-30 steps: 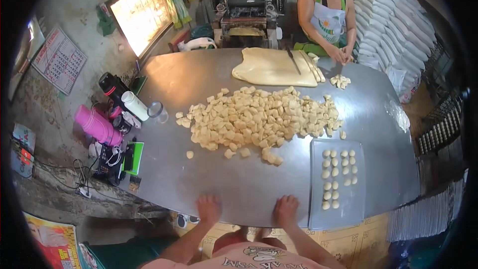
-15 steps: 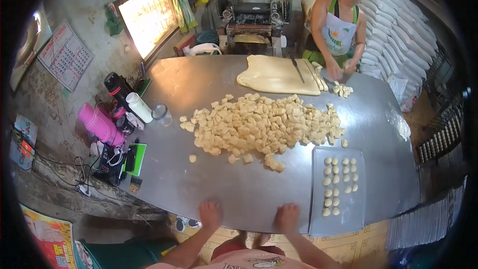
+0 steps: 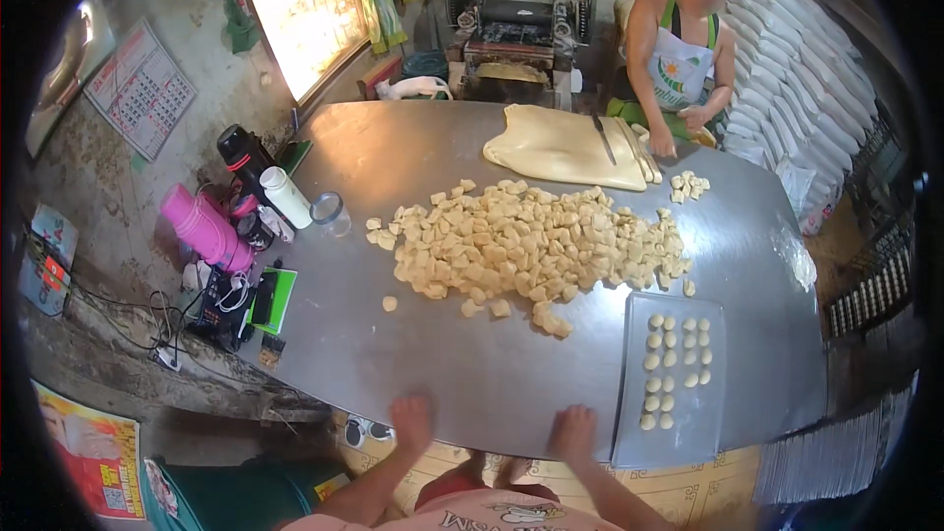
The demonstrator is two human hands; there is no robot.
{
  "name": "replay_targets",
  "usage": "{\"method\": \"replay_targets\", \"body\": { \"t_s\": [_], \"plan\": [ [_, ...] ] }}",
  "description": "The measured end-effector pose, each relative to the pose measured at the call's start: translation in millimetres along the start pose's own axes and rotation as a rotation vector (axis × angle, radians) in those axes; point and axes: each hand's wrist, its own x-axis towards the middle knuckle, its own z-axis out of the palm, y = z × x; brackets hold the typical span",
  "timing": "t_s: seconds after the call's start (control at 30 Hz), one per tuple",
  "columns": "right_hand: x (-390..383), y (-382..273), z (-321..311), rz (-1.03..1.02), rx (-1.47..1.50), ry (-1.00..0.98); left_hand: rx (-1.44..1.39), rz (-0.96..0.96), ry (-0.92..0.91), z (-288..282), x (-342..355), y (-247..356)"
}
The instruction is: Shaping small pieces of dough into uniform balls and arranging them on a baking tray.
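Note:
Both of my hands rest on the metal table near its front edge. My left hand (image 3: 412, 420) is curled and slightly blurred, left of centre. My right hand (image 3: 573, 430) is also curled down on the tabletop, just left of the tray (image 3: 688, 438). Whatever lies under either palm is hidden. Rows of round dough balls (image 3: 652, 362) sit on that shallow tray. Beyond my hands spreads a big heap of cut dough pieces (image 3: 531, 246), with a few loose dough pieces (image 3: 501, 308) at its near side.
Across the table, a co-worker's hand (image 3: 662, 143) is by dough strips (image 3: 639, 149), next to a thick dough sheet (image 3: 560, 143) with a knife (image 3: 603, 138) on it. Flasks (image 3: 285, 197), a glass jar (image 3: 330, 214) and a green notebook (image 3: 280, 300) line the left edge.
The whole view has shifted slightly. The co-worker's hands have moved apart, one reaching down by the dough strips. My own hands stay at nearly the same places, still curled.

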Motion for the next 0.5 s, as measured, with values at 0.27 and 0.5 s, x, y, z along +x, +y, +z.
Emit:
{"method": "replay_targets", "body": {
  "t_s": [0.27, 0.5],
  "plan": [
    [120.4, -2.5, 0.7, -0.204, 0.030, -0.051, -0.129, -0.129, -0.174, 51.8, 167.2, -39.0],
    [2.8, 16.1, -4.0, -0.053, 0.038, 0.100, -0.034, -0.167, -0.210, -14.7, 0.5, -27.9]
  ]
}}
